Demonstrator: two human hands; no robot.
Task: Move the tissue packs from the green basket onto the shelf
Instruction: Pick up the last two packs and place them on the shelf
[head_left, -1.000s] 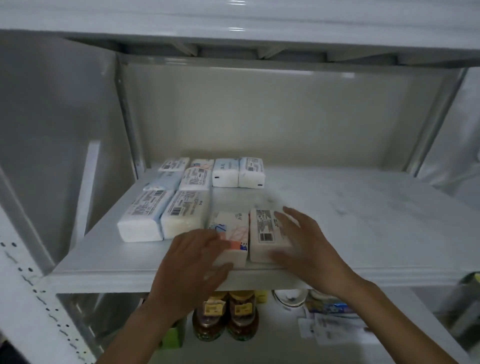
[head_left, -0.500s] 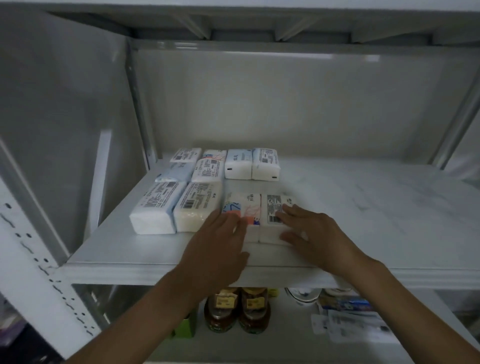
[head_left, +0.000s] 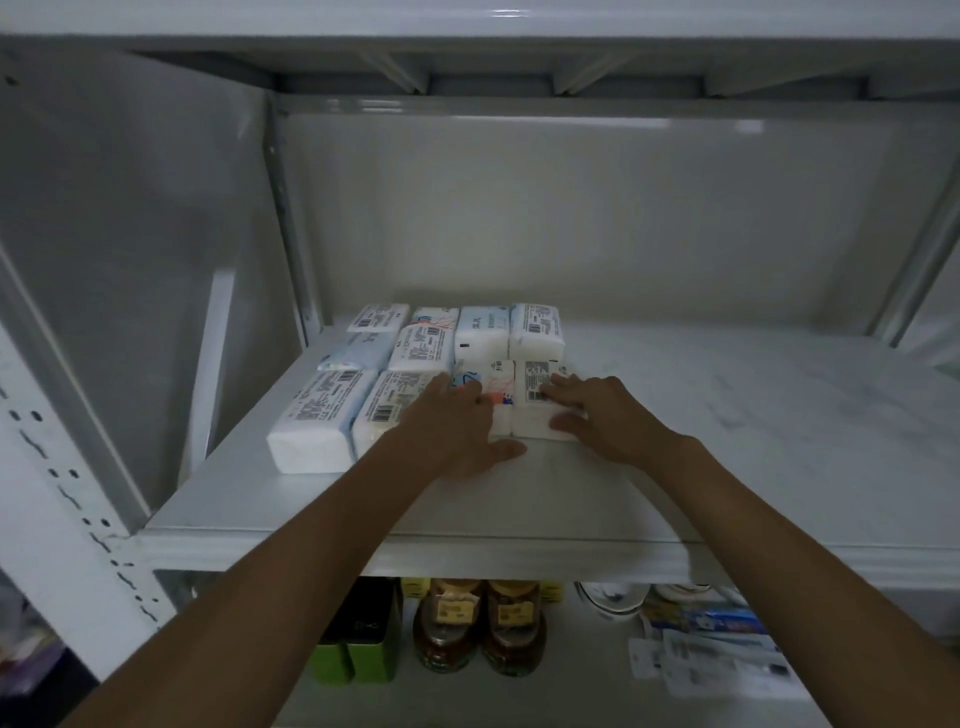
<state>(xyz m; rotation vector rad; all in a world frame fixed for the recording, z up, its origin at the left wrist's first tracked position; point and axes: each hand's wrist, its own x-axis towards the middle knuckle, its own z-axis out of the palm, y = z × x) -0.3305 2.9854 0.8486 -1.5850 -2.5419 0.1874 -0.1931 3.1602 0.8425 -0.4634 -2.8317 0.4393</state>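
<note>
Shelf (head_left: 727, 431): white, flat board in a white metal rack; tissue packs grouped on its left half.
Patterned pack (head_left: 491, 387): white wrap with blue and orange print; lies flat, touching the label pack on its right side.
Label pack (head_left: 535, 400): white, barcode label facing up; lies flat, in line with the patterned pack.
Front pair (head_left: 332, 410): two long white packs, barcode labels up, side by side at the left, nearest the shelf edge.
Rear packs (head_left: 483, 332): white and pale blue packs lying flat in close rows behind the others.
</note>
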